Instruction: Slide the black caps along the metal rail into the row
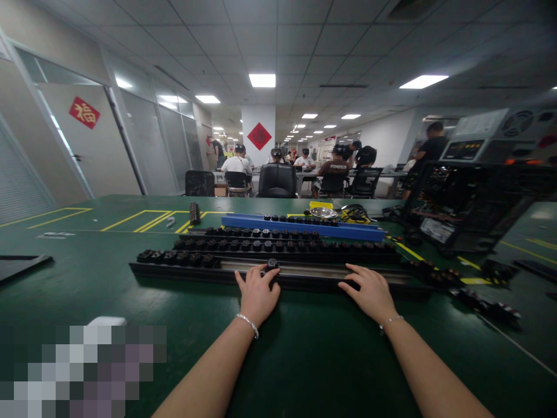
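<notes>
Pinching a clip (272, 265), left hand (257, 294) arches; right hand (371, 292) lies flat, grip wide.

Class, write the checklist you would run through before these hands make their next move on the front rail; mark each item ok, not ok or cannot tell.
1. The left hand pinches the small black piece: ok.
2. The right hand lies flat on the front rail: ok.
3. Piece seated in the rail's groove: cannot tell.
4. Groove bare between the two hands: ok.
5. The table by the rail's right end free of clutter: not ok, loose black parts lie there.
</notes>
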`<action>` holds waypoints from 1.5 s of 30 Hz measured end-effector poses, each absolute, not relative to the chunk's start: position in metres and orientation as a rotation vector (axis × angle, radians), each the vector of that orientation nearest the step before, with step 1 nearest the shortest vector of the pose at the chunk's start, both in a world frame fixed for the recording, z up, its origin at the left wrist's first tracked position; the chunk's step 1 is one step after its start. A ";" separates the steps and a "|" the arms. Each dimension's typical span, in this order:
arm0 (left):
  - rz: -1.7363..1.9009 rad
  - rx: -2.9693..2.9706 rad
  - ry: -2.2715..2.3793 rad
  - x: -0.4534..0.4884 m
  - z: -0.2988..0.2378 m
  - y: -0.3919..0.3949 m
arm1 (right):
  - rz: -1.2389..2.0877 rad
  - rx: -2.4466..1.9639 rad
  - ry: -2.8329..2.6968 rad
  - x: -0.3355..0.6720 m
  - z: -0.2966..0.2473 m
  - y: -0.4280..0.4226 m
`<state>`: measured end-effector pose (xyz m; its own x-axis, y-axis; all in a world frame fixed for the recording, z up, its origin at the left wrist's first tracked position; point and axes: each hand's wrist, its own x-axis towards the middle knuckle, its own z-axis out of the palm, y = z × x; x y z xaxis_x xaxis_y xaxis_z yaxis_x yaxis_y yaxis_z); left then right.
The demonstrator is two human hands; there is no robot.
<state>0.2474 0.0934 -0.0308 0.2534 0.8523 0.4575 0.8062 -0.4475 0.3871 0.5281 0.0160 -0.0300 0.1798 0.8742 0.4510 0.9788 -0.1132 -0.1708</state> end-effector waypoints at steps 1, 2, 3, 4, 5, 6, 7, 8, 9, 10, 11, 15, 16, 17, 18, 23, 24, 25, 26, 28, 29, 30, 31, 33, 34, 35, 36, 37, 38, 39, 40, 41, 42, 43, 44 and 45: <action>0.967 2.427 1.611 0.247 -0.031 0.093 | -0.341 -2.034 -1.743 0.528 -0.031 0.016; 0.970 2.426 1.611 0.248 -0.031 0.094 | -0.353 -2.030 -1.741 0.529 -0.031 0.017; 0.975 2.425 1.612 0.248 -0.032 0.094 | -0.365 -2.026 -1.738 0.529 -0.032 0.017; 0.983 2.423 1.613 0.248 -0.032 0.094 | -0.376 -2.022 -1.735 0.529 -0.033 0.017; 0.989 2.422 1.611 0.248 -0.032 0.094 | -0.385 -2.018 -1.733 0.529 -0.033 0.017; 0.995 2.422 1.608 0.247 -0.032 0.094 | -0.390 -2.015 -1.732 0.529 -0.033 0.017; 0.999 2.421 1.603 0.247 -0.032 0.094 | -0.390 -2.013 -1.734 0.529 -0.033 0.017; 1.003 2.420 1.599 0.247 -0.033 0.094 | -0.386 -2.015 -1.735 0.529 -0.033 0.017; 1.005 2.420 1.593 0.247 -0.033 0.094 | -0.380 -2.018 -1.735 0.529 -0.033 0.017; 1.006 2.421 1.589 0.247 -0.033 0.095 | -0.372 -2.023 -1.735 0.529 -0.033 0.017; 1.007 2.420 1.588 0.247 -0.033 0.095 | -0.364 -2.028 -1.735 0.529 -0.033 0.017; 1.001 2.410 1.587 0.247 -0.034 0.097 | -0.341 -2.040 -1.732 0.529 -0.031 0.017; 1.003 2.407 1.586 0.247 -0.034 0.097 | -0.336 -2.042 -1.731 0.528 -0.031 0.016; 1.007 2.406 1.583 0.247 -0.034 0.097 | -0.334 -2.043 -1.731 0.528 -0.031 0.016; 1.010 2.406 1.581 0.247 -0.034 0.097 | -0.333 -2.044 -1.731 0.528 -0.031 0.016; 1.005 2.398 1.574 0.247 -0.032 0.096 | -0.350 -2.037 -1.727 0.528 -0.031 0.016; 1.002 2.394 1.572 0.247 -0.032 0.096 | -0.356 -2.034 -1.726 0.528 -0.031 0.016; 1.001 2.390 1.569 0.247 -0.031 0.096 | -0.360 -2.031 -1.727 0.528 -0.032 0.016; 1.000 2.387 1.565 0.247 -0.031 0.096 | -0.362 -2.028 -1.727 0.528 -0.032 0.016; 1.002 2.383 1.559 0.247 -0.030 0.096 | -0.359 -2.024 -1.729 0.529 -0.032 0.016; 1.000 2.381 1.556 0.247 -0.030 0.096 | -0.356 -2.023 -1.730 0.529 -0.032 0.016; 0.997 2.378 1.555 0.247 -0.029 0.095 | -0.353 -2.022 -1.732 0.529 -0.032 0.016; 0.997 2.374 1.557 0.247 -0.029 0.095 | -0.353 -2.020 -1.734 0.529 -0.032 0.016; 1.005 2.367 1.562 0.247 -0.029 0.095 | -0.359 -2.018 -1.737 0.529 -0.032 0.017; 1.012 2.365 1.563 0.247 -0.029 0.095 | -0.365 -2.017 -1.737 0.529 -0.032 0.017; 1.016 2.367 1.558 0.247 -0.029 0.095 | -0.370 -2.015 -1.737 0.529 -0.032 0.017; 1.023 2.364 1.555 0.247 -0.029 0.095 | -0.375 -2.013 -1.738 0.529 -0.032 0.017; 1.024 2.364 1.550 0.247 -0.029 0.095 | -0.378 -2.010 -1.738 0.529 -0.032 0.017; 1.024 2.363 1.547 0.247 -0.029 0.095 | -0.379 -2.009 -1.738 0.529 -0.032 0.017; 1.024 2.360 1.546 0.247 -0.030 0.095 | -0.377 -2.008 -1.739 0.528 -0.032 0.017; 1.023 2.358 1.545 0.246 -0.030 0.096 | -0.373 -2.010 -1.739 0.528 -0.032 0.017; 1.023 2.354 1.543 0.246 -0.030 0.096 | -0.366 -2.016 -1.738 0.528 -0.031 0.017; 1.025 2.350 1.541 0.246 -0.030 0.096 | -0.357 -2.023 -1.736 0.528 -0.031 0.016; 1.026 2.344 1.539 0.246 -0.029 0.096 | -0.349 -2.030 -1.733 0.527 -0.031 0.016; 1.030 2.337 1.537 0.246 -0.029 0.096 | -0.342 -2.036 -1.731 0.527 -0.031 0.016; 1.034 2.328 1.535 0.246 -0.028 0.095 | -0.337 -2.040 -1.727 0.527 -0.030 0.016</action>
<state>0.2465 0.0955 -0.0284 0.2310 0.8605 0.4541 0.7443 -0.4569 0.4872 0.5269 0.0160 -0.0303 0.1885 0.8689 0.4577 0.9773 -0.1200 -0.1748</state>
